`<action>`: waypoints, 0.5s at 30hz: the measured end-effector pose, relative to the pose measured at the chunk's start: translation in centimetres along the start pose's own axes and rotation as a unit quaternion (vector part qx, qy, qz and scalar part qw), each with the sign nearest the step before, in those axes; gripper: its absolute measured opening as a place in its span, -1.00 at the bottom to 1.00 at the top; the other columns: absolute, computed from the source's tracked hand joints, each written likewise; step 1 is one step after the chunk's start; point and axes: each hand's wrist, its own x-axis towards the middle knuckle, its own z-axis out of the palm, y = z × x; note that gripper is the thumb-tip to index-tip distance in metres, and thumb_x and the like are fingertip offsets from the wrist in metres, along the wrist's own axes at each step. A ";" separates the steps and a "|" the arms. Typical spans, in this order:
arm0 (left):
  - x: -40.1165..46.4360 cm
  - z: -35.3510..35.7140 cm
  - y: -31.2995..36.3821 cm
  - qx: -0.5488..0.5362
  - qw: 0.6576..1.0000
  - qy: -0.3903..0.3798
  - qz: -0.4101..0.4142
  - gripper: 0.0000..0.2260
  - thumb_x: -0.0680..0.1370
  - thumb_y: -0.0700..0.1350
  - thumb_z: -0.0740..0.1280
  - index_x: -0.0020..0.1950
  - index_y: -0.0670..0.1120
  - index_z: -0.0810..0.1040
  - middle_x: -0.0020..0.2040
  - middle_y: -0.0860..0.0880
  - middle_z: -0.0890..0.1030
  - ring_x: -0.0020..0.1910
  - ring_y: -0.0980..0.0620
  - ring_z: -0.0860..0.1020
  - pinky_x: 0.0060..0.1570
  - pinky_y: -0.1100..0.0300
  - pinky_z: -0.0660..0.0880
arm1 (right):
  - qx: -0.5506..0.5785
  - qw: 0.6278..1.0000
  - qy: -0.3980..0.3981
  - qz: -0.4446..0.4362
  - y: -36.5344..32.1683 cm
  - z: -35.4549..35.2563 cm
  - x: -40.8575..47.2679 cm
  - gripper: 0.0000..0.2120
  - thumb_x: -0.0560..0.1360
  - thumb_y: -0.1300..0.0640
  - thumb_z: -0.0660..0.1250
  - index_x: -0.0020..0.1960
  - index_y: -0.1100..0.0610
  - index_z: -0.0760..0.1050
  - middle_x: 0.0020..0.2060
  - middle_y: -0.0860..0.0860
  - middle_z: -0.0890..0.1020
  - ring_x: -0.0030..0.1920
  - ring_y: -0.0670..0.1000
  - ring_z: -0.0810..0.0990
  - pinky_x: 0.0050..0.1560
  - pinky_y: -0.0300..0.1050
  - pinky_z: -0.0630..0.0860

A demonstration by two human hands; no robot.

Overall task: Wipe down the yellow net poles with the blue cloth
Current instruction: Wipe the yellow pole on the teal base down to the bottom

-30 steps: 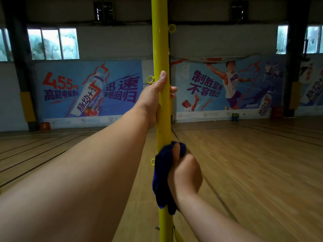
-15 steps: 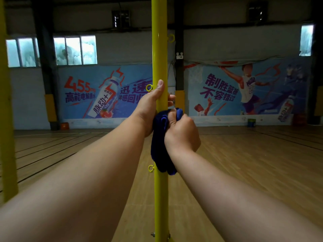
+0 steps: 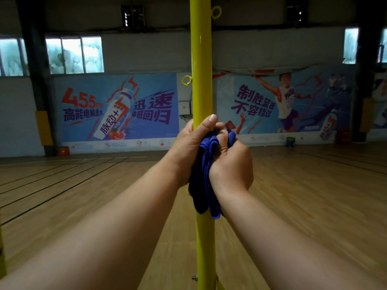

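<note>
Cloth first: the soft blue microfibre cloth [image 3: 204,176] is bunched in folds against the upright yellow painted metal net pole [image 3: 201,59], squeezed between your two hands about halfway up the visible length of the pole. Your right hand [image 3: 231,164] has its fingers curled round the cloth, holding it to the pole's right side, while a loose tail of fabric hangs below your wrist. Your left hand [image 3: 191,147] wraps the pole from the left, thumb lying up along the front of the tube, and its palm touches the cloth

Judge the cloth as light and limp; it will slip off or bunch further unless you hold it wrapped around the tube, so take it with the palm flat behind the folds rather than by an edge. The pole looks rigid and smooth, likely slick under a bare hand, so steady it above or below the cloth. Watch the small yellow metal ring [image 3: 187,80] jutting from the pole's left side higher up, and another ring [image 3: 216,11] near the top on the right; either could snag the fabric as you slide. Behind you see the wooden sports-hall floor [image 3: 314,195] and a blue advertising banner [image 3: 117,107] on the far wall
</note>
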 end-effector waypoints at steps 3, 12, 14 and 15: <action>0.0 -0.2 -0.1 0.022 0.999 -0.023 0.016 -0.84 0.65 -0.02 0.32 0.11 -0.11 0.49 0.20 -0.20 0.66 0.11 -0.16 0.68 0.11 -0.02 0.63 | 0.001 1.000 0.020 -0.001 0.5 0.1 -0.7 -0.47 0.64 -0.30 0.01 -0.04 0.06 0.55 -0.19 -0.02 0.66 -0.14 0.12 0.63 -0.14 0.00 0.48; 1.5 -2.0 -0.9 0.099 0.987 -0.100 0.073 -0.81 0.63 0.05 0.32 0.17 -0.01 0.45 0.05 -0.12 0.75 0.06 -0.01 0.72 0.06 0.06 0.66 | -0.066 0.996 0.064 0.017 3.3 0.3 -3.4 -0.53 0.68 -0.23 0.02 -0.21 0.04 0.42 -0.28 -0.01 0.59 -0.19 0.12 0.59 -0.23 -0.04 0.34; 1.7 -2.2 -1.0 0.127 0.983 -0.102 0.079 -0.82 0.64 0.10 0.30 0.13 0.04 0.46 0.03 -0.07 0.75 0.02 0.05 0.72 -0.01 0.14 0.64 | -0.089 0.993 0.073 0.033 3.7 0.4 -4.0 -0.52 0.68 -0.23 0.01 -0.19 0.06 0.45 -0.25 0.02 0.61 -0.18 0.14 0.59 -0.22 -0.04 0.34; 1.7 -2.3 -0.9 0.134 0.983 -0.103 0.074 -0.82 0.64 0.12 0.30 0.13 0.05 0.46 0.03 -0.05 0.75 0.02 0.06 0.72 0.00 0.13 0.62 | -0.094 0.992 0.076 0.046 3.5 0.5 -4.1 -0.51 0.68 -0.23 0.02 -0.18 0.07 0.47 -0.23 0.04 0.62 -0.16 0.16 0.60 -0.21 -0.04 0.35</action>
